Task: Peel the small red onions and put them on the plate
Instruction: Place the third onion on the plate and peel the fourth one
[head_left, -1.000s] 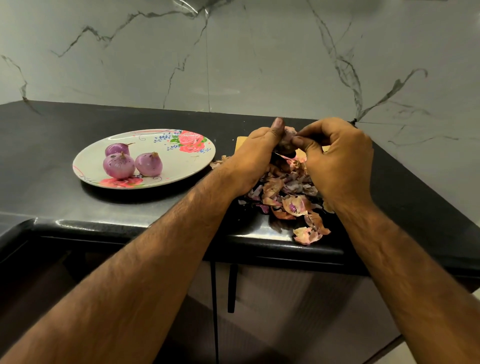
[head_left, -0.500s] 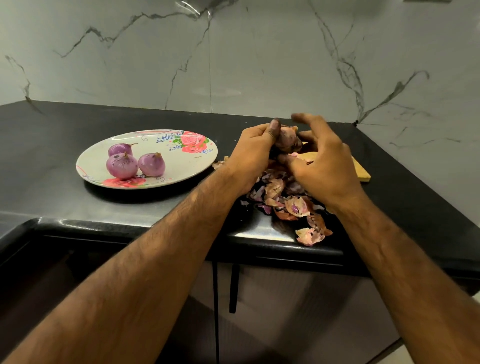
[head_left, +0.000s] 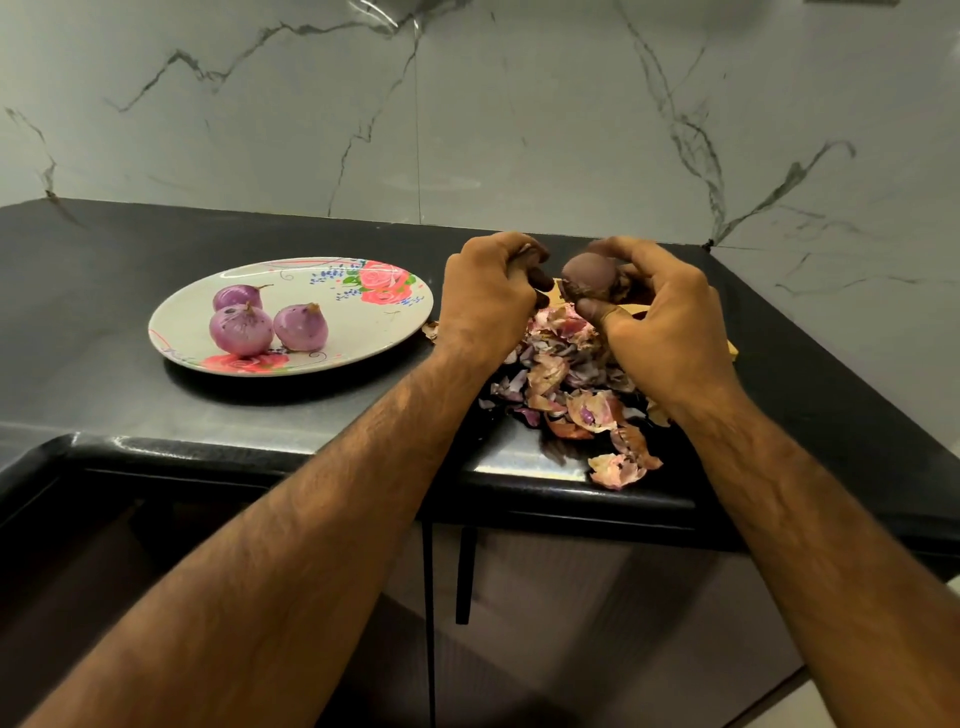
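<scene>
The small red onion (head_left: 589, 273), its dark skin on, sits above the surface in the right grip (head_left: 670, 332), fingers curled over its top and thumb under it. Just to its left, apart from it, is the left grip (head_left: 488, 301), fingers curled tight; I cannot tell whether it pinches anything. This grip lies between the onion and the plate (head_left: 395, 332). Under both grips a heap of peels (head_left: 566, 384) spreads to the front edge of the black surface (head_left: 104, 291), hiding most of a wooden board (head_left: 730, 349). The flowered plate carries three peeled onions (head_left: 241, 327) close together at its left side. Behind rises a marble wall (head_left: 467, 104).
</scene>
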